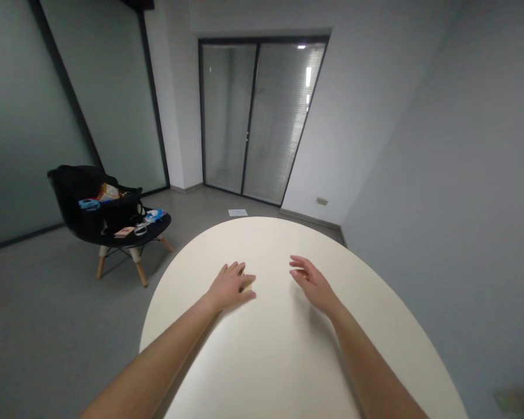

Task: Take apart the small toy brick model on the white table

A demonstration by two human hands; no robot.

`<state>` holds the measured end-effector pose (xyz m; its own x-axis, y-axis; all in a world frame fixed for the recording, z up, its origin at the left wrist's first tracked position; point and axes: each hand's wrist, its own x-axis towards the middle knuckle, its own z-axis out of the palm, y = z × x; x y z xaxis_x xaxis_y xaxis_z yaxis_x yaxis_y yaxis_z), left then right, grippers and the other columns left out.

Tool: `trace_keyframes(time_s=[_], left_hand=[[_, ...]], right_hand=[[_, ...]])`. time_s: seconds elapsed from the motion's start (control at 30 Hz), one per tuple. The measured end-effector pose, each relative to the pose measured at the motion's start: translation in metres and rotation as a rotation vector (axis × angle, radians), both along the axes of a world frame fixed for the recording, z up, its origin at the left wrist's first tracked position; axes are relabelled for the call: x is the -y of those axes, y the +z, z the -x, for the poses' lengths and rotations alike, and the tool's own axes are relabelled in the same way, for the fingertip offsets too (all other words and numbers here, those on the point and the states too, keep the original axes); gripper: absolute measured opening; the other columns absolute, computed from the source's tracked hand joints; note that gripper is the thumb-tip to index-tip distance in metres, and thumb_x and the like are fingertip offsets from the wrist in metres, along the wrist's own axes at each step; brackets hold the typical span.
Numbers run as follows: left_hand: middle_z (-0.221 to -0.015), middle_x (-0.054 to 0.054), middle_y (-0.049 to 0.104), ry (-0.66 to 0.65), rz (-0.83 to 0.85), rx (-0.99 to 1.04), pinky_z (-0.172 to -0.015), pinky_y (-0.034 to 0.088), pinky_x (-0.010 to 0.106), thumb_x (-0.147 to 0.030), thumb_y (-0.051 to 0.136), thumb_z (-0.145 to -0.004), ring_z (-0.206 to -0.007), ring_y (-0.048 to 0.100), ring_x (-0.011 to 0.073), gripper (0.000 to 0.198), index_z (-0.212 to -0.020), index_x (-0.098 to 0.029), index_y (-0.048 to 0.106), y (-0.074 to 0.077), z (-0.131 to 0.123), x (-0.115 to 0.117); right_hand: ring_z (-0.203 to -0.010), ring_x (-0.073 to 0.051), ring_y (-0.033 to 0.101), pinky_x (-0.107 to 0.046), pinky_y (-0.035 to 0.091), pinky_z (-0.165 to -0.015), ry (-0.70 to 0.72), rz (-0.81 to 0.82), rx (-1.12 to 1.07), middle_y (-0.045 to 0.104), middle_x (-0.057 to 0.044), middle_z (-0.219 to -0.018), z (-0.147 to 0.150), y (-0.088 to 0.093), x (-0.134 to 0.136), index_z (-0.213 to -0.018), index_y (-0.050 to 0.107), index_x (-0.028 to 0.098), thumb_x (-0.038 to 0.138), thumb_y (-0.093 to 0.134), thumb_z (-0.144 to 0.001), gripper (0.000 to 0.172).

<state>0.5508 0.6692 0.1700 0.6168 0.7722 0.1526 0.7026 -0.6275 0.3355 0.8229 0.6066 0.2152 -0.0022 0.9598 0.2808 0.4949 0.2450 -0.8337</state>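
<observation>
My left hand point(231, 286) rests on the cream oval table point(271, 244), its fingers curled over a small tan object point(246, 284). Most of that object is hidden by the fingers, so I cannot tell what it is. My right hand point(312, 283) is to the right of it, fingers apart and slightly curved. It holds nothing, and a bare stretch of tabletop lies between the hands.
Beyond the table's far left edge stands a black chair point(113, 235) on wooden legs, bearing a black bag and several small items. A sheet of paper point(237, 212) lies on the grey floor. A glass double door point(262, 122) is ahead, and a wall runs along the right.
</observation>
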Motion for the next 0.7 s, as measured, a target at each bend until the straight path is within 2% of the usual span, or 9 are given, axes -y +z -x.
trace_keyframes(time_s=[0.1,0.2,0.33,0.5,0.6,0.7], left_hand=[[-0.133,0.008,0.058,0.056,-0.098,0.028,-0.108,0.034,0.046,-0.049,0.057,-0.089,-0.129,0.047,0.0288,0.032,-0.113,-0.032,0.069,0.004,0.000,-0.008],[-0.124,0.008,0.062,0.130,-0.128,0.039,-0.103,0.040,0.040,-0.046,0.057,-0.089,-0.119,0.055,0.0281,0.028,-0.104,-0.028,0.072,0.006,0.002,-0.016],[-0.127,0.009,0.061,0.172,-0.149,0.047,-0.100,0.041,0.039,-0.045,0.056,-0.089,-0.115,0.057,0.0288,0.029,-0.105,-0.026,0.071,0.003,0.005,-0.013],[-0.128,0.007,0.062,0.126,-0.140,0.085,-0.101,0.041,0.039,-0.053,0.058,-0.086,-0.115,0.058,0.0271,0.040,-0.115,-0.027,0.068,-0.007,0.010,-0.009],[-0.131,0.008,0.061,0.143,-0.109,0.143,-0.104,0.040,0.039,-0.057,0.050,-0.091,-0.120,0.056,0.0270,0.050,-0.127,-0.024,0.062,-0.013,0.010,-0.013],[-0.132,0.006,0.062,0.144,-0.072,0.191,-0.105,0.039,0.039,-0.055,0.042,-0.094,-0.123,0.055,0.0263,0.052,-0.131,-0.023,0.060,-0.015,0.010,-0.017]], right_hand=[[-0.105,-0.024,0.062,-0.047,0.050,-0.094,-0.105,0.008,0.147,0.062,-0.013,-0.121,-0.014,-0.040,0.028,-0.125,0.054,0.021,0.039,0.050,-0.089,0.041],[-0.108,-0.026,0.060,-0.049,0.046,-0.100,-0.199,-0.096,0.282,0.063,-0.014,-0.119,-0.019,-0.065,0.042,-0.120,0.057,0.018,0.036,0.049,-0.089,0.037],[-0.107,-0.027,0.060,-0.049,0.046,-0.099,-0.257,-0.152,0.369,0.065,-0.013,-0.115,-0.014,-0.070,0.043,-0.116,0.061,0.018,0.034,0.047,-0.090,0.033],[-0.107,-0.026,0.059,-0.046,0.045,-0.100,-0.265,-0.153,0.406,0.068,-0.012,-0.111,-0.013,-0.071,0.039,-0.112,0.064,0.016,0.032,0.048,-0.089,0.032],[-0.105,-0.024,0.060,-0.043,0.045,-0.098,-0.274,-0.148,0.391,0.068,-0.012,-0.111,-0.017,-0.074,0.038,-0.111,0.065,0.014,0.033,0.049,-0.090,0.032],[-0.101,-0.023,0.061,-0.042,0.047,-0.096,-0.282,-0.140,0.373,0.068,-0.011,-0.110,-0.020,-0.075,0.038,-0.111,0.065,0.015,0.033,0.048,-0.091,0.032]])
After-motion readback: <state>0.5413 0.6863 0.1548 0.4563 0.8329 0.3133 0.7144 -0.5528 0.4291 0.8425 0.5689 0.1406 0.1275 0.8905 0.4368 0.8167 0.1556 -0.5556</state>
